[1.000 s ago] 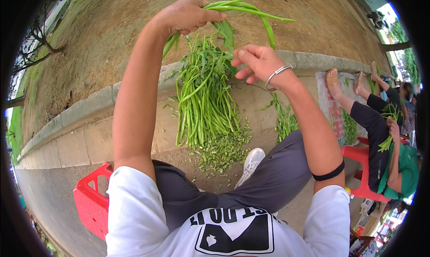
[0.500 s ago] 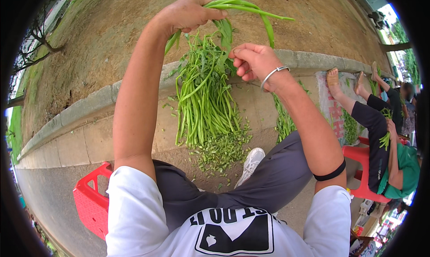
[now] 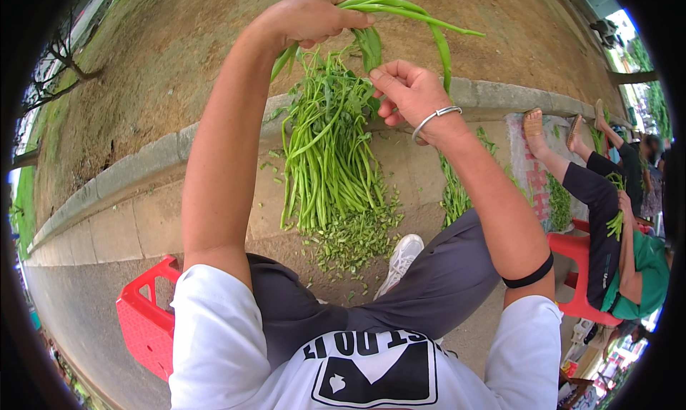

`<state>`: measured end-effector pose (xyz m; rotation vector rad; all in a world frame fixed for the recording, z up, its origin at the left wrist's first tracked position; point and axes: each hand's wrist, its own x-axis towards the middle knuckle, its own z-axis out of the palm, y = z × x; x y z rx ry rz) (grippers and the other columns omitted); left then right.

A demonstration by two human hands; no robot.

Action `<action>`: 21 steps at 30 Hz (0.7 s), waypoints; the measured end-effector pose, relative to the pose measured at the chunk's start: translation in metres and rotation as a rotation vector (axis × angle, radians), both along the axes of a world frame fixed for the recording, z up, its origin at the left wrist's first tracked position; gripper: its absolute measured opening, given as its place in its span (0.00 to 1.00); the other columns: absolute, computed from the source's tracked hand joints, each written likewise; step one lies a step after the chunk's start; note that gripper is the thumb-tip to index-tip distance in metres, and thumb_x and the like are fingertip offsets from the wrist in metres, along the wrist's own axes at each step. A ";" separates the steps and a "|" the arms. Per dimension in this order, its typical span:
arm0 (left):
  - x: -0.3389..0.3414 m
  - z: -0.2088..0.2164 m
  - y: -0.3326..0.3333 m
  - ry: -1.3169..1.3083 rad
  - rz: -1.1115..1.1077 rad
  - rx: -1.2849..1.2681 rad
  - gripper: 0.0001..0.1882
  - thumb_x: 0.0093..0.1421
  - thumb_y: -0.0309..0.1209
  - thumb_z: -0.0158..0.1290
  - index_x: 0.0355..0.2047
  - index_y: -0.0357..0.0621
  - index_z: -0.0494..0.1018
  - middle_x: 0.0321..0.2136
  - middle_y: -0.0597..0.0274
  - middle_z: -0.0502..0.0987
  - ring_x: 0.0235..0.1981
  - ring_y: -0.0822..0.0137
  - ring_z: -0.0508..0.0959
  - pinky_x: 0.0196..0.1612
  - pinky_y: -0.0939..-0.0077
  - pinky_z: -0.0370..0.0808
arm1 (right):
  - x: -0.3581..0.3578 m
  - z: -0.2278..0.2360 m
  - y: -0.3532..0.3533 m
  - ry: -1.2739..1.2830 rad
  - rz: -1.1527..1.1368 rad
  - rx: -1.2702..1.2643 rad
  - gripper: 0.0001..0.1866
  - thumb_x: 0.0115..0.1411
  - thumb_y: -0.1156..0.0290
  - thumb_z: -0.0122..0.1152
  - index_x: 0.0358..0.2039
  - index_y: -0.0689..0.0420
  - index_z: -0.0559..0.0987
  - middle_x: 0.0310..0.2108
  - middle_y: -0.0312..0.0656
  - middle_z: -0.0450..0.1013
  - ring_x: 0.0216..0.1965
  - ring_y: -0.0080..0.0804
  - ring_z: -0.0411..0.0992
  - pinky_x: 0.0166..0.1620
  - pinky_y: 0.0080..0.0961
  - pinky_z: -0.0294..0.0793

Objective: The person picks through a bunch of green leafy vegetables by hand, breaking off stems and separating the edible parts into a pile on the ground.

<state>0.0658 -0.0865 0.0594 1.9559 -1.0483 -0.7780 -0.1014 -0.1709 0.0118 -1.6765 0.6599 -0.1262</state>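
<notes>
My left hand (image 3: 309,17) is closed round a small bunch of long green stems, which look like water spinach (image 3: 400,8). The stem ends point right, and one bends downward. Below that hand hangs a broad leaf (image 3: 369,49). Thumb and forefinger of my right hand (image 3: 413,94) pinch the leaf's lower end. Under both hands a large heap of the same stems (image 3: 329,160) lies across the kerb and pavement, leafy ends away from me. Short cut stem pieces (image 3: 350,242) are scattered at its near side.
A concrete kerb (image 3: 153,151) runs across in front, with bare soil (image 3: 179,60) beyond. More greens (image 3: 454,188) lie right of the heap, by my shoe (image 3: 404,260). A red stool (image 3: 146,321) stands at left. At right, a person in green (image 3: 643,278) sits holding stems.
My left hand has shifted slightly right and up with the bunch. My right hand's fingers have moved a little up along the hanging leaf.
</notes>
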 end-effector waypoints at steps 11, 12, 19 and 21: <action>0.005 -0.011 -0.001 -0.110 0.013 -0.148 0.12 0.53 0.40 0.53 0.25 0.44 0.72 0.09 0.76 0.57 0.09 0.82 0.53 0.11 0.83 0.47 | 0.001 0.006 -0.006 -0.068 -0.228 0.338 0.09 0.53 0.67 0.52 0.29 0.58 0.75 0.16 0.31 0.64 0.15 0.15 0.62 0.17 0.13 0.62; 0.012 -0.013 0.000 -0.163 -0.037 -0.187 0.11 0.54 0.38 0.51 0.27 0.42 0.73 0.10 0.75 0.59 0.09 0.81 0.55 0.11 0.82 0.50 | 0.001 0.004 -0.009 -0.049 -0.235 0.405 0.09 0.53 0.67 0.52 0.29 0.58 0.75 0.16 0.31 0.64 0.15 0.15 0.62 0.17 0.12 0.62; 0.006 0.006 0.013 -0.036 0.115 -0.048 0.08 0.50 0.34 0.53 0.26 0.43 0.76 0.11 0.74 0.63 0.11 0.80 0.59 0.12 0.82 0.53 | -0.014 -0.007 0.005 0.347 0.507 0.094 0.14 0.50 0.66 0.59 0.36 0.60 0.74 0.22 0.35 0.71 0.19 0.18 0.67 0.20 0.15 0.66; 0.004 0.009 0.015 0.030 0.104 -0.048 0.08 0.51 0.34 0.52 0.25 0.44 0.75 0.10 0.75 0.62 0.10 0.81 0.58 0.12 0.83 0.52 | -0.019 -0.009 0.010 0.476 0.712 -0.041 0.27 0.49 0.65 0.61 0.48 0.65 0.67 0.29 0.40 0.73 0.25 0.22 0.71 0.24 0.18 0.70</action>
